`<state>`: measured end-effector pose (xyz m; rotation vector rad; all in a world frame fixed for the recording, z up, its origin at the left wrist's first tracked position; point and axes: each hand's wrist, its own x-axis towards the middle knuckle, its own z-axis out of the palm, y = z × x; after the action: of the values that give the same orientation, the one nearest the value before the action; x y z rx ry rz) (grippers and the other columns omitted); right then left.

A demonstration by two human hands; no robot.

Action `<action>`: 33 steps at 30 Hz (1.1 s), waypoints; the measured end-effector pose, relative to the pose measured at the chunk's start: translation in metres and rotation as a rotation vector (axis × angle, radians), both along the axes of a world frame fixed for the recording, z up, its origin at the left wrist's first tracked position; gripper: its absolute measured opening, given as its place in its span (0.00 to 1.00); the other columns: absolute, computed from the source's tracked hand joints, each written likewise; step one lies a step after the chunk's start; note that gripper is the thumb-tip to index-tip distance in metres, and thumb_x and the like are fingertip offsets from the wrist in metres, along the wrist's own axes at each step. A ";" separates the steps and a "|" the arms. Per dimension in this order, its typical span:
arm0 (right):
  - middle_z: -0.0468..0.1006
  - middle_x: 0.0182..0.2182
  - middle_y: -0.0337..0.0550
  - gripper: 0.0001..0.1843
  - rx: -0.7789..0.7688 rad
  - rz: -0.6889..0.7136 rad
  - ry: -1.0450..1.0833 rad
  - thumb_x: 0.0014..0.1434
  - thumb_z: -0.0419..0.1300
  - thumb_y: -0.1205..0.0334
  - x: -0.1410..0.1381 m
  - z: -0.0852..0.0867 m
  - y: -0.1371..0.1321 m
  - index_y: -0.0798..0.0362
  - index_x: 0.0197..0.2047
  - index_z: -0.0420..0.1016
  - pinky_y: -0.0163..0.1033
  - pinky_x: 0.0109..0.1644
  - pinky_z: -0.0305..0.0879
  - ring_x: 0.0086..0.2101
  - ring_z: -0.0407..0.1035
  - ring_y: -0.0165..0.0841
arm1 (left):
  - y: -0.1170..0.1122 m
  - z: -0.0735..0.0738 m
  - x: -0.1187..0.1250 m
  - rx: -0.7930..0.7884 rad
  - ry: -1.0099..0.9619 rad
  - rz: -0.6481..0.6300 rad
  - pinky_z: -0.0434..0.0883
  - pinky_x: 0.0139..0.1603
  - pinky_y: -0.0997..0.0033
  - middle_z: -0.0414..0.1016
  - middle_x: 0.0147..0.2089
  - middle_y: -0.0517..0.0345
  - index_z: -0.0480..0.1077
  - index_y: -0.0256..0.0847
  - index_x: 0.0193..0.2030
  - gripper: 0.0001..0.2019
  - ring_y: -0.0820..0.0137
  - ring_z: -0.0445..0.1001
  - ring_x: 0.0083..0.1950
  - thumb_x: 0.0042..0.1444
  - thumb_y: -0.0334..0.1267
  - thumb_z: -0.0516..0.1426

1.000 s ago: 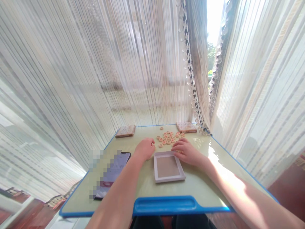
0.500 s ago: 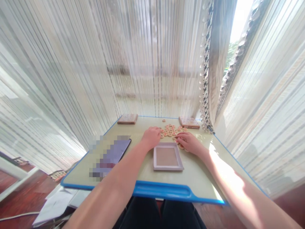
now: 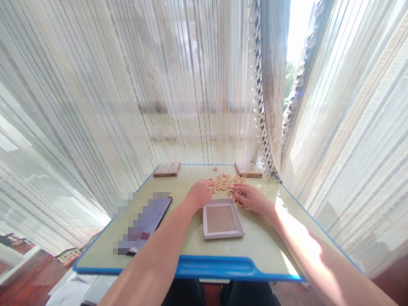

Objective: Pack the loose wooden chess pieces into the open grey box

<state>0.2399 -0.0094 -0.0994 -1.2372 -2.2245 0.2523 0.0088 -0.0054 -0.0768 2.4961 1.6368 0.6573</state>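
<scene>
Round wooden Chinese chess pieces (image 3: 224,187) with dark and red markings lie in a loose heap towards the far side of the table. At the heap's left edge is my left hand (image 3: 200,194), its fingers partly stretched towards the nearest pieces; its palm is hidden. On the right, my right hand (image 3: 251,199) reaches over several pieces with the fingers apart, touching some of them. Between my forearms, just in front of the heap, lies a shallow open box (image 3: 223,236) with pale walls and a brown bottom.
The pale table (image 3: 264,250) has a blue rim. Two flat patterned boxes (image 3: 167,169) stand at its far corners. A tablet-like device (image 3: 161,212), partly blurred out, lies left of my left forearm. One stray piece (image 3: 215,168) sits beyond the heap. Striped curtains (image 3: 197,85) hang behind.
The camera view has shifted, so the table sits lower in the picture. My right hand's fingers have spread over the pieces; my left hand stays by the heap's left edge.
</scene>
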 end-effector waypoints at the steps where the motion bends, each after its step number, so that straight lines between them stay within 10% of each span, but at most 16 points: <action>1: 0.73 0.49 0.48 0.17 -0.004 0.001 0.001 0.58 0.51 0.58 0.000 0.001 0.000 0.51 0.47 0.75 0.48 0.55 0.60 0.50 0.66 0.39 | 0.001 0.000 -0.002 -0.014 0.013 0.031 0.61 0.58 0.67 0.72 0.52 0.50 0.71 0.38 0.47 0.18 0.66 0.67 0.55 0.53 0.30 0.47; 24: 0.76 0.44 0.47 0.16 -0.022 -0.026 0.058 0.58 0.50 0.60 -0.005 0.000 0.001 0.53 0.40 0.78 0.41 0.54 0.60 0.46 0.67 0.35 | 0.014 -0.006 -0.013 -0.102 -0.085 0.239 0.64 0.54 0.67 0.73 0.51 0.48 0.71 0.36 0.47 0.21 0.64 0.70 0.52 0.48 0.23 0.47; 33: 0.68 0.55 0.47 0.21 -0.001 0.034 -0.003 0.62 0.46 0.57 -0.009 -0.004 0.003 0.52 0.53 0.70 0.48 0.62 0.49 0.57 0.56 0.38 | 0.034 -0.019 -0.007 -0.172 0.060 -0.029 0.48 0.66 0.62 0.57 0.64 0.51 0.62 0.37 0.58 0.23 0.65 0.53 0.66 0.60 0.44 0.42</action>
<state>0.2307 -0.0061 -0.1033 -1.2015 -2.2502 0.2652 0.0018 0.0287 -0.0959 2.4337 1.5985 0.4219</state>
